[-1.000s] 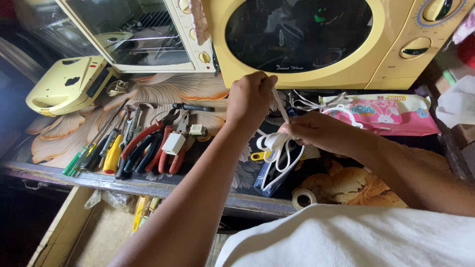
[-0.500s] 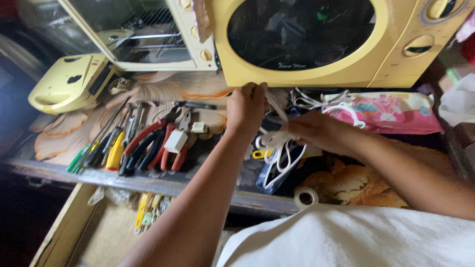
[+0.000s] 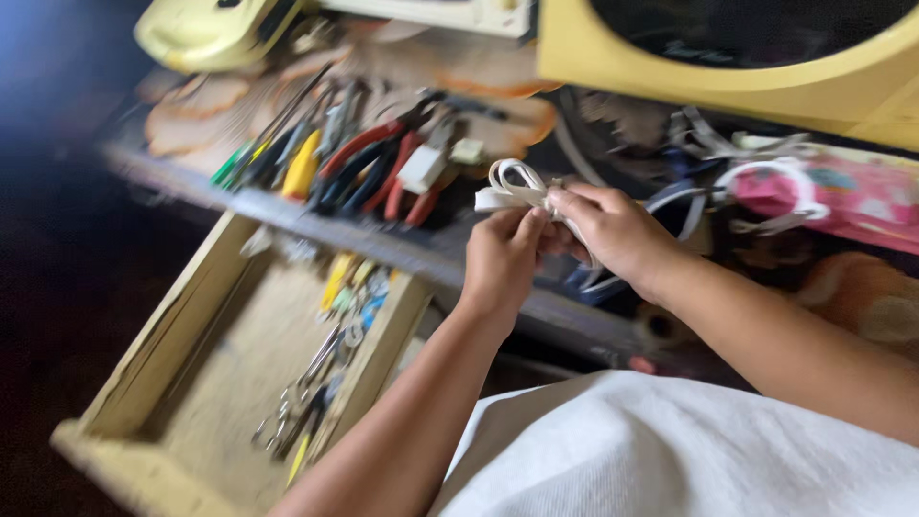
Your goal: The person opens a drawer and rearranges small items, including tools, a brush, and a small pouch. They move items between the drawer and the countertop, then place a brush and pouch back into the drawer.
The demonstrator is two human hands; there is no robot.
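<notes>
Left hand (image 3: 500, 260) and right hand (image 3: 605, 230), both pinched shut on a coiled white cord (image 3: 512, 188) above the counter (image 3: 287, 222) edge, near red-handled pliers (image 3: 383, 158); bundling step under way, apparently needing a securing wrap.

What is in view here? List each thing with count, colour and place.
cable: one, white, looped, held in both hands
pliers: several, red and dark handles, on shelf
screwdrivers: a few, yellow and green handles, left on shelf
drawer: one, wooden, open, small tools inside
oven: one, yellow, upper right
pouch: one, pink, right
left hand: fingers on cable
right hand: fingers pinching cable
</notes>
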